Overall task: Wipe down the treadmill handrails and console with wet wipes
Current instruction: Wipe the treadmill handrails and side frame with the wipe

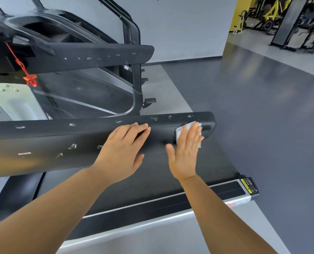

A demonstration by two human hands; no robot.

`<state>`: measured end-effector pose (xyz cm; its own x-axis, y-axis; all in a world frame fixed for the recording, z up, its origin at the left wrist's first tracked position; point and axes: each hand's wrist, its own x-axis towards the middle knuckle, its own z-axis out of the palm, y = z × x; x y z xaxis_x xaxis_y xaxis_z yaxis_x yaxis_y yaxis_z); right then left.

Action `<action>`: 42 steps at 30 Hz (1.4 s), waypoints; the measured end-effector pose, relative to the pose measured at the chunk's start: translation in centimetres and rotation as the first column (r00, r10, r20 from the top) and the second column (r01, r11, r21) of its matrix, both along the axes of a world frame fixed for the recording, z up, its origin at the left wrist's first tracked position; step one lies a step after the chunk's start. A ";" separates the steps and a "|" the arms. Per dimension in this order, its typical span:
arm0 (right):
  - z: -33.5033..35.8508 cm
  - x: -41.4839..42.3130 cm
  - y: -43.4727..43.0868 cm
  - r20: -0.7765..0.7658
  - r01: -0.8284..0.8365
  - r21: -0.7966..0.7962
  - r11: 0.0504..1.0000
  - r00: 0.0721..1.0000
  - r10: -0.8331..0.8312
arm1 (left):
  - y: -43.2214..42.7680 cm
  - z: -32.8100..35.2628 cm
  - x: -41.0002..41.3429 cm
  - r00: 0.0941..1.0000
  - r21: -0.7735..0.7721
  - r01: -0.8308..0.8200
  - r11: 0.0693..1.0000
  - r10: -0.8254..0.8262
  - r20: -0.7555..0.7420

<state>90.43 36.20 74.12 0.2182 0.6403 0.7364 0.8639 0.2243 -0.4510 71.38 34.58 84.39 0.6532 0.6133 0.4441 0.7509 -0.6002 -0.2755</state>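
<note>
Pressing flat on a white wet wipe point(179, 132), the right hand point(184, 149) lies on the near handrail point(42, 140) close to its rounded end, at about 3 o'clock from the left hand point(123, 149). Its grip is wide: fingers straight and together, thumb spread toward 9 o'clock, the wipe pinned under the fingers with its edges showing beside them. The left hand rests on the same handrail's side face, grip also wide and holding nothing, fingertips pointing toward 1 o'clock and reaching the rail's upper edge. Pale chips dot the black rail. A far handrail point(97, 55), chipped likewise, runs across at 11 o'clock of the view. A red safety clip point(30, 79) hangs on a red cord at 9 o'clock. The treadmill belt point(170, 184) lies below the hands, toward 6 o'clock, and a yellow warning sticker point(248, 186) sits at 4 o'clock. Yellow gym machines point(273, 10) stand at 1 o'clock.
</note>
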 end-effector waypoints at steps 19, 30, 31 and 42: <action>1.3 -5.0 0.6 -0.378 0.055 -0.016 0.998 0.924 -0.057 | -1.5 -0.2 -3.9 0.979 0.001 -0.203 0.979 0.203 0.010; 2.1 -6.2 0.6 -0.411 0.093 -0.042 0.995 0.906 -0.102 | -0.7 -0.8 -4.7 0.988 0.041 -0.150 0.988 0.149 0.031; 1.6 -7.3 0.4 -0.275 0.077 -0.026 0.997 0.958 -0.081 | -0.7 -0.8 -4.7 0.990 0.045 -0.138 0.989 0.136 0.045; 2.3 -6.1 1.2 -0.472 0.159 -0.017 0.987 0.869 -0.148 | -0.7 -0.7 -4.8 0.990 0.041 -0.129 0.991 0.126 0.069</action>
